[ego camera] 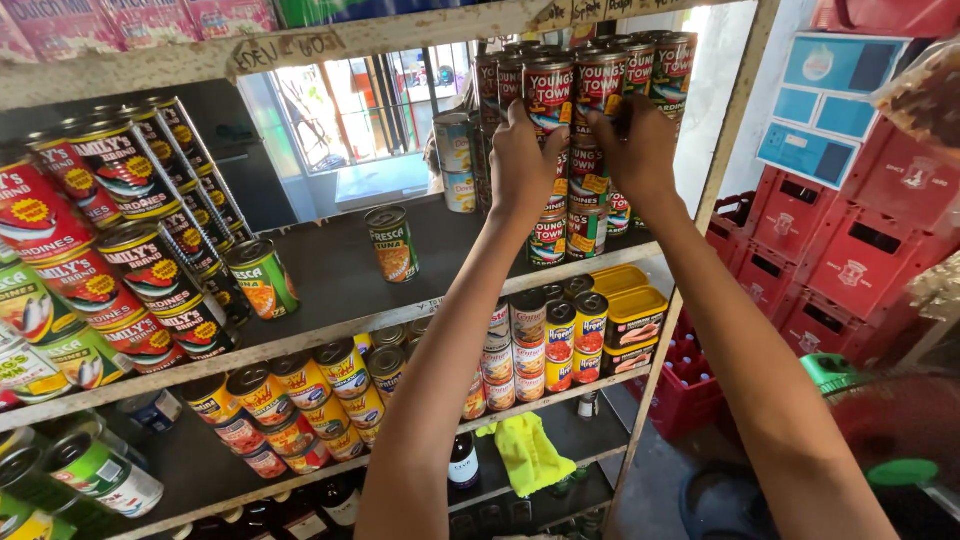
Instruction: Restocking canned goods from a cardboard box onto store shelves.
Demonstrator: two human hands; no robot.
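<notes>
Head view looks down on a wooden shelf rack [330, 335]; red crates [850, 240] stand at its right; on the upper shelf rises a stack of red sardine cans [585, 130]; left hand [520, 160] grips one can [549, 95] near the top; right hand [640, 150] closes on its neighbour [598, 85].

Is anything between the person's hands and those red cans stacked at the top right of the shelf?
Nothing visible. The left hand and right hand already rest on the red cans of the upper rows, with no other thing in between.
</notes>
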